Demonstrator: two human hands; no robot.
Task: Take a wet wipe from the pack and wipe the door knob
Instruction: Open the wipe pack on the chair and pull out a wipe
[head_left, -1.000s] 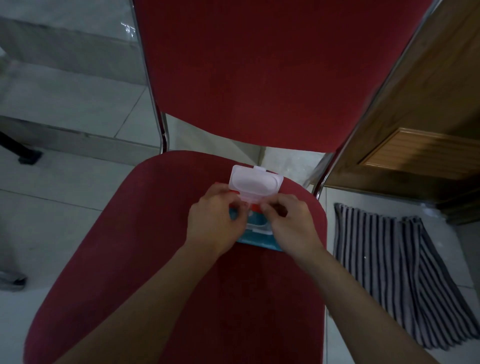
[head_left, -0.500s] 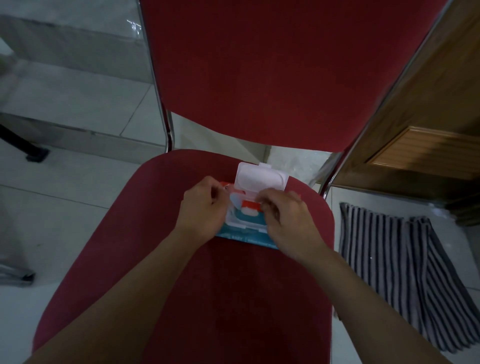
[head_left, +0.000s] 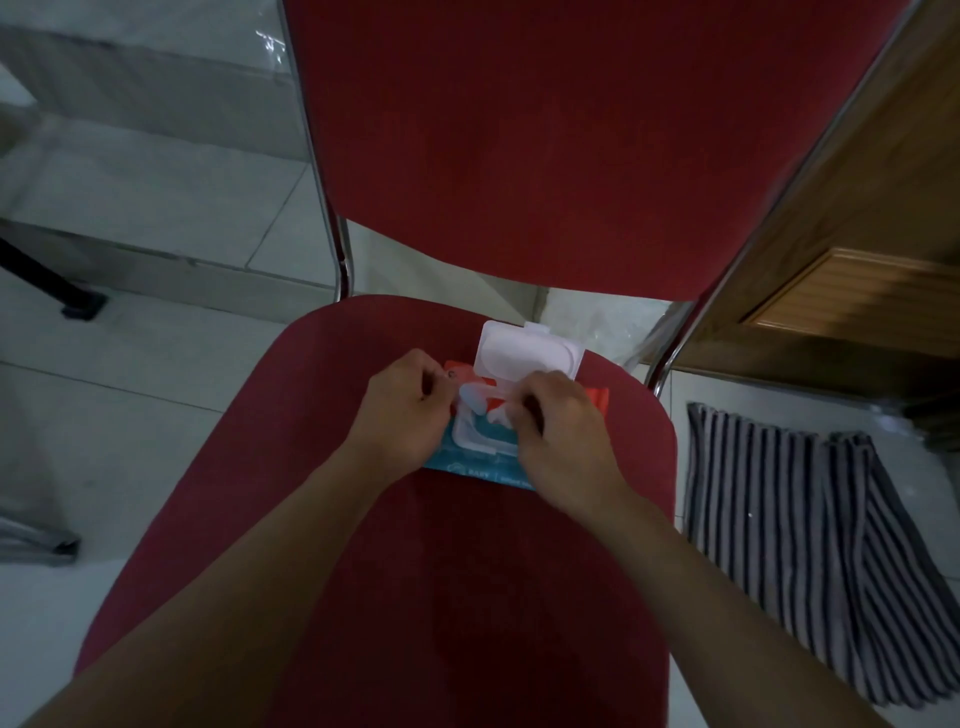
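Head view, one red chair (head_left: 467, 597), seat facing the camera, chrome frame, upright backrest beyond. Item on seat, toward the back edge: one pack of wet wipes (head_left: 480, 467), blue and orange wrapper, lying flat; white plastic lid (head_left: 527, 353) flipped up and open toward the backrest. Left hand (head_left: 402, 415): fingers curled, pressing down on the pack's left end. Right hand (head_left: 561, 434): fingertips curled and pinching a bit of white wipe (head_left: 496, 414) at the pack's opening. Hands close together, both over the pack. Surroundings: pale tiled floor (head_left: 130, 389); striped cloth (head_left: 810, 545) on the floor to the right; wooden door (head_left: 857, 249) behind it. Door knob not in view.
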